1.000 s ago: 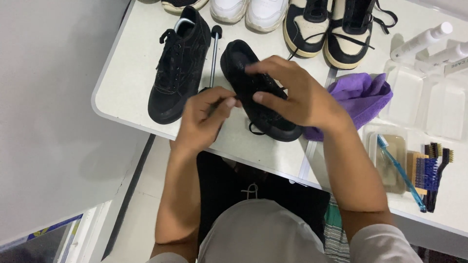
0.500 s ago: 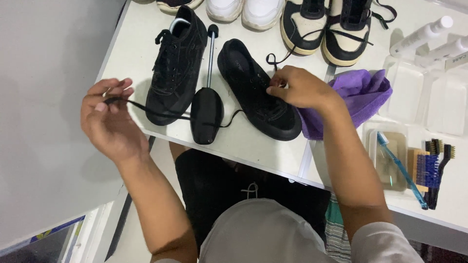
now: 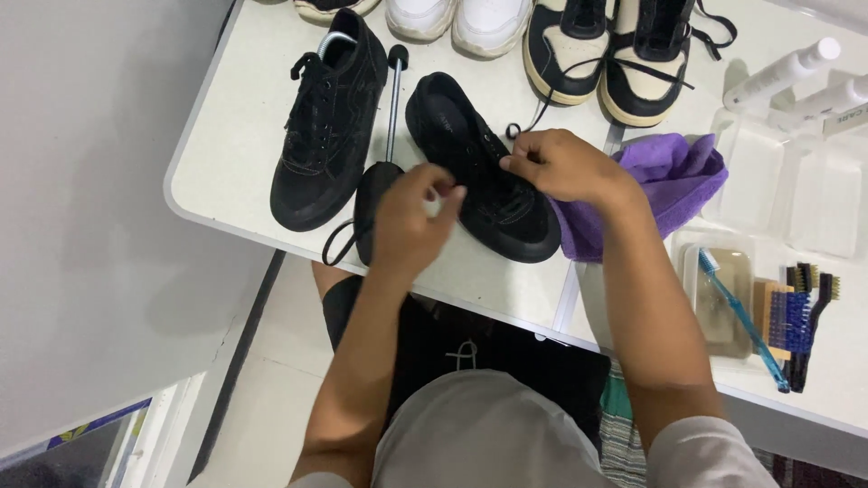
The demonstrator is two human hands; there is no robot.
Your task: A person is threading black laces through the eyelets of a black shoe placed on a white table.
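Note:
A black sneaker (image 3: 479, 172) lies on the white table (image 3: 226, 181), toe toward me. My right hand (image 3: 556, 164) rests on its lacing area, fingers pinched at the eyelets. My left hand (image 3: 411, 217) is at the shoe's left side, fingers closed on a black lace (image 3: 336, 242) that loops down past the table's edge. A black shoe tree (image 3: 378, 172) with a metal rod lies between this sneaker and a second black sneaker (image 3: 327, 117), which is laced and stands to the left.
A purple cloth (image 3: 678, 181) lies right of the shoe. White sneakers (image 3: 452, 18) and black-and-cream sneakers (image 3: 615, 45) line the far edge. Spray bottles (image 3: 787, 72), clear trays (image 3: 796, 181), a blue toothbrush (image 3: 741, 316) and brushes (image 3: 800, 312) are at right.
My left hand, which had pulled the lace far out to the left, has come back to the shoe's side. The right hand stays on the lacing area.

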